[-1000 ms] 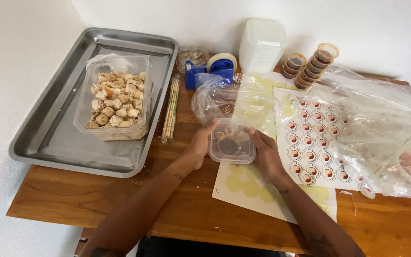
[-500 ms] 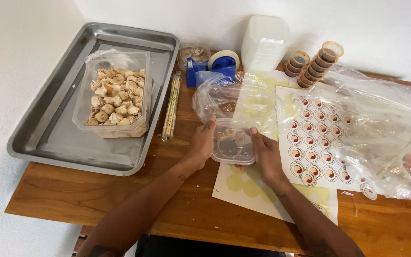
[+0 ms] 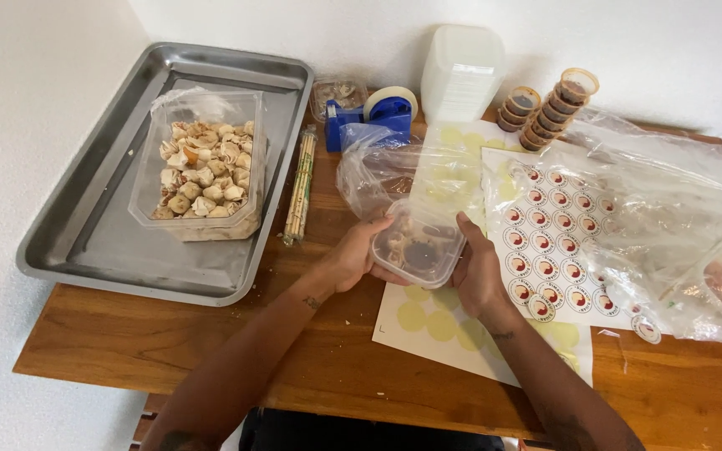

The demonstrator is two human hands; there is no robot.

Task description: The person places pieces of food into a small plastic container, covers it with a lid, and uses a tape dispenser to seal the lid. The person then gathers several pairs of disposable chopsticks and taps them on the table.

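Note:
Both my hands grip a small clear plastic container [image 3: 418, 246] with a lid, holding pale food pieces and a dark sauce cup. My left hand [image 3: 353, 259] clasps its left side, my right hand [image 3: 474, 271] its right side. The container is lifted and tilted just above a sheet of yellow round stickers [image 3: 444, 326] on the wooden table [image 3: 211, 359]. A crumpled clear plastic bag [image 3: 378, 167] lies right behind it.
A steel tray [image 3: 102, 242] at the left carries a large clear tub of dumplings [image 3: 202, 171]. Bagged chopsticks [image 3: 301, 184] lie beside it. A blue tape dispenser [image 3: 369, 117], stacked empty containers [image 3: 461, 71], stacked sauce cups [image 3: 557, 104] and a red round sticker sheet [image 3: 549, 242] under plastic stand behind and right.
My hands have lifted and tilted the small container slightly; the view moved a little closer. Nothing else on the table has shifted.

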